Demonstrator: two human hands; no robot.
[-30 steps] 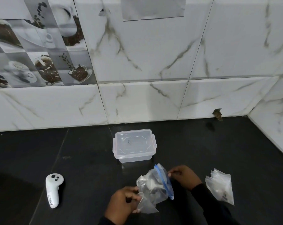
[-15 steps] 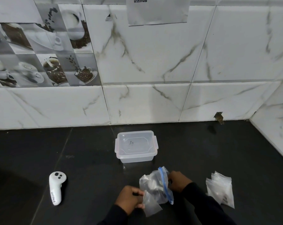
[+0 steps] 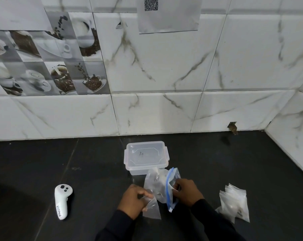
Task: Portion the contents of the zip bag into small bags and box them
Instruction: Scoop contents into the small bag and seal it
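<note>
Fingers of the left hand curl round a small bag while the right hand pinches the zip bag at its blue mouth, near the front edge of the counter, before the box.

Clear blue-zippered zip bag upright before lidded box

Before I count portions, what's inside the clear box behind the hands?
The clear box is shut; through it only a small dark mark shows, no bags. The zip bag covers its lower front corner.
</note>
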